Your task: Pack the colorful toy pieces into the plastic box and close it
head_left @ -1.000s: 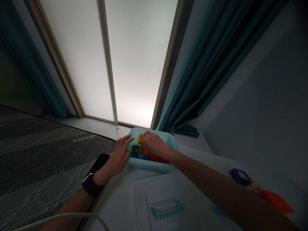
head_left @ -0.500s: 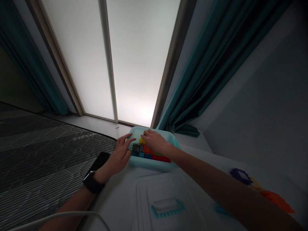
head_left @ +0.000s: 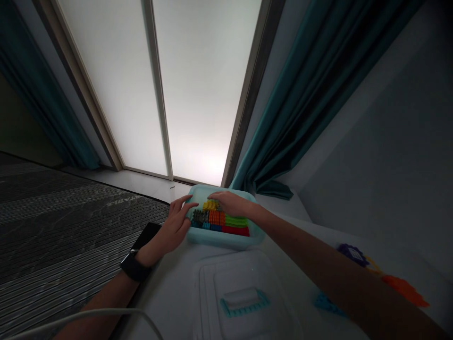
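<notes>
A light teal plastic box (head_left: 226, 241) holds rows of toy building blocks sorted by colour. My left hand (head_left: 176, 225) is at the box's left end, fingers spread over the rim, with nothing held. Inside the box, my right hand (head_left: 233, 204) is closed around yellow building blocks (head_left: 211, 206); its thumb is partly hidden. In front of the yellow lie dark grey blocks (head_left: 201, 216), orange blocks (head_left: 215, 217) and lime green blocks (head_left: 236, 221). Red blocks (head_left: 235, 231) and blue blocks (head_left: 215, 227) line the near wall.
A clear lid (head_left: 244, 278) with a teal handle (head_left: 244, 304) lies before the box. To the right are a purple piece (head_left: 353, 255), an orange piece (head_left: 405, 290) and a blue piece (head_left: 329, 304). A black flat object (head_left: 148, 232) lies beside my left wrist; a white cable (head_left: 106, 311) crosses below.
My right hand has shifted slightly right and flattened over the yellow blocks, uncovering more of the green, red and yellow ones. My left hand stays nearly in place.
</notes>
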